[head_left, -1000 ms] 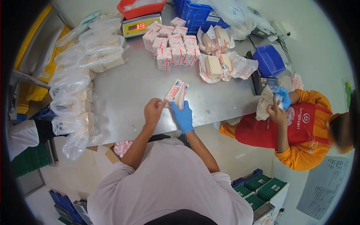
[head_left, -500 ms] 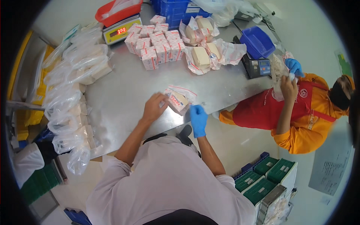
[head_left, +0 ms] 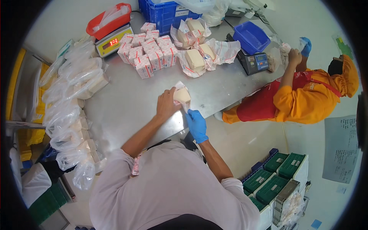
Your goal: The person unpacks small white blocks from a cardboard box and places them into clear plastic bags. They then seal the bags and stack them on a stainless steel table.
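Observation:
A pale cream block (head_left: 181, 96) is between my hands above the metal table, partly bared from its white and pink printed wrapper (head_left: 179, 85). My bare left hand (head_left: 166, 104) grips the block and wrapper from the left, its fingers bent against the side. My blue-gloved right hand (head_left: 196, 123) is at the block's near right corner, its fingertips closed on a fold of the wrapper. Beyond them, more cream blocks (head_left: 195, 60) lie on opened wrappers. Several wrapped blocks (head_left: 155, 59) stand grouped to their left.
Bagged pale blocks (head_left: 78, 99) line the table's left edge. At the back are a yellow scale (head_left: 111, 43) under a red tray (head_left: 109, 20), and a blue crate (head_left: 157, 15). A dark scale (head_left: 253, 63) holds a blue basin (head_left: 251, 36). A co-worker (head_left: 303, 96) stands right, handling a bag.
The block has been turned, its printed wrapper face giving way to a bare cream face. My right hand has come in closer beneath it. The co-worker's hands have shifted, and the view has moved slightly.

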`<state>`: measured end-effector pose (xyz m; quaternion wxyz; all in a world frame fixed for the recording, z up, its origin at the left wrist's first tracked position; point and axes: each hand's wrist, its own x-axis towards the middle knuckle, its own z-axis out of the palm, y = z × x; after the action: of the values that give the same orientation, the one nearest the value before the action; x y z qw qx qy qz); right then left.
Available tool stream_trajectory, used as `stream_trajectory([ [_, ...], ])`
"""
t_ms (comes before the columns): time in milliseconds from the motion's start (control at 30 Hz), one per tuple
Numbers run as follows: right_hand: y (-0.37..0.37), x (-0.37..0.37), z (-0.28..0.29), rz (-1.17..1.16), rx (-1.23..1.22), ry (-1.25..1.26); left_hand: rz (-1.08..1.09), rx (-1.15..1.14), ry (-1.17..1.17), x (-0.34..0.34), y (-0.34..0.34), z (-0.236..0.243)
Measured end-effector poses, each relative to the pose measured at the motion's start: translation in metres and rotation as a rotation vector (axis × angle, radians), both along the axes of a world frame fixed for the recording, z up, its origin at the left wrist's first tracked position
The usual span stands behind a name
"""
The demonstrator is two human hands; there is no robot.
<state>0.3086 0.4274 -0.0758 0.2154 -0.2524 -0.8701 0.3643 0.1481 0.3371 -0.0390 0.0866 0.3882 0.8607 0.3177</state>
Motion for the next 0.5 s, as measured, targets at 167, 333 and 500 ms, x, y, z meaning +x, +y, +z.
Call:
stream_trajectory([
  [167, -0.005, -0.009, -0.007, -0.315, -0.633, 0.208, 0.103, 0.456, -0.056, 0.047, -0.048, -0.040],
  [333, -0.014, -0.029, -0.029, -0.192, -0.825, -0.005, -0.023, 0.371, 0.322, 0.045, -0.065, -0.050],
  [500, -0.017, -0.038, -0.029, -0.181, -0.683, -0.051, -0.113, 0.289, 0.457, 0.031, -0.061, -0.055],
])
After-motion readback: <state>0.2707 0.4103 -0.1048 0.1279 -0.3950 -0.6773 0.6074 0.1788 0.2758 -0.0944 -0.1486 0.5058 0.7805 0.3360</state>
